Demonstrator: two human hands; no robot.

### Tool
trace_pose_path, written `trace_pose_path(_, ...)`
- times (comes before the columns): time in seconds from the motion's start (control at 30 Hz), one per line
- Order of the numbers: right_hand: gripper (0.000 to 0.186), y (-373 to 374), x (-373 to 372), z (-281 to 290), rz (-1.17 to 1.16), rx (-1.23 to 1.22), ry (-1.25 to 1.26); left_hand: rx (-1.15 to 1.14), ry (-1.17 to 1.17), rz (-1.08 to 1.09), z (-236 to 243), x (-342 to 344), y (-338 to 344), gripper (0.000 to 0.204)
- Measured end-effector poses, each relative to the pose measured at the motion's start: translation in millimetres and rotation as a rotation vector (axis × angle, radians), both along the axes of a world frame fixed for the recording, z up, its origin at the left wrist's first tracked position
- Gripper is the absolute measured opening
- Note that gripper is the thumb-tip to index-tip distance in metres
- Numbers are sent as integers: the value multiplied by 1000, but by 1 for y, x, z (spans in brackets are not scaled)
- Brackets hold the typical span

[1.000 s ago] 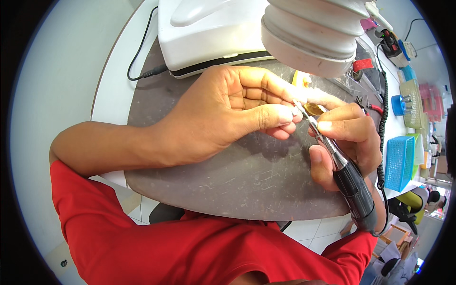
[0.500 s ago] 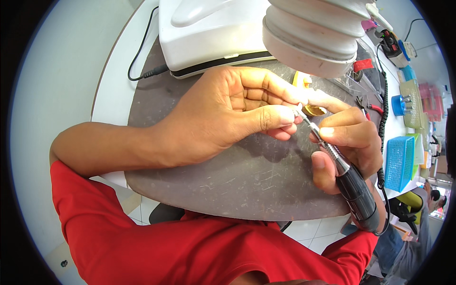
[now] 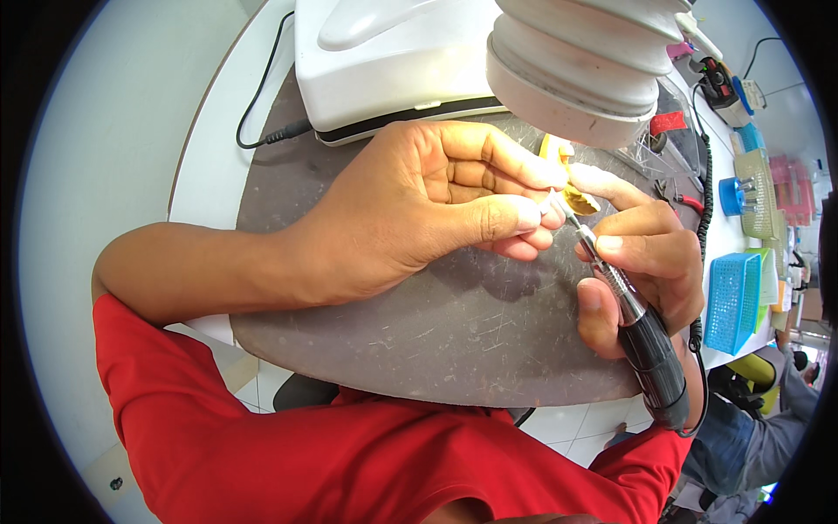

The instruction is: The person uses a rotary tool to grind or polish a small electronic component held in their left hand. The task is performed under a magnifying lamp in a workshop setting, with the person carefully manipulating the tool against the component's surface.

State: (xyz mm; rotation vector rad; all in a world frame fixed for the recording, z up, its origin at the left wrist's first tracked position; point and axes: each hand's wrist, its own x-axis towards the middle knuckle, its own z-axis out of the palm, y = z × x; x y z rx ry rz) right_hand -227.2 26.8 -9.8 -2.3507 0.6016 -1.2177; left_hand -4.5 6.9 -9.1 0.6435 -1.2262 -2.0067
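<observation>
My left hand (image 3: 428,201) pinches a tiny whitish piece (image 3: 551,208) between thumb and fingertips; its exact shape is mostly hidden. My right hand (image 3: 656,249) is wrapped pen-style round a rotary handpiece (image 3: 648,349) with a black body and silver front. The thin tip of the handpiece meets the small piece at my left fingertips, and whether they touch is too fine to make out. Just beyond the fingertips sits a yellowish, gold-toned object (image 3: 580,201), partly covered by my hands.
Over the hands hangs a white ribbed hose nozzle (image 3: 572,96). A white machine (image 3: 393,79) stands at the back of the grey work surface (image 3: 419,341). To the right are red-handled pliers (image 3: 690,203), a blue basket (image 3: 731,297) and a coiled cable. Another person (image 3: 742,437) is at lower right.
The handpiece tip and my right fingers have shifted slightly right and down. More of the gold-toned object shows. The person at lower right has moved.
</observation>
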Motion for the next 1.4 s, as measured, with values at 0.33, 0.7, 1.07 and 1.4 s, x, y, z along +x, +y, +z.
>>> trace_pose_path(0.33, 23, -2, 1, -1, -4, -21, 18, 20, -20, -11, 4, -1, 1, 24)
trace_pose_path(0.7, 25, -3, 2, 2, -16, -41, 55, 20, -37, -9, 3, -1, 0, 22)
trace_pose_path(1.07, 26, -5, 2, 0, 0, -57, 54, 19, -44, -7, 3, 0, 0, 19)
trace_pose_path(1.4, 26, -4, 0, 3, -3, -45, 81, 10, -28, -12, 4, -1, 1, 20)
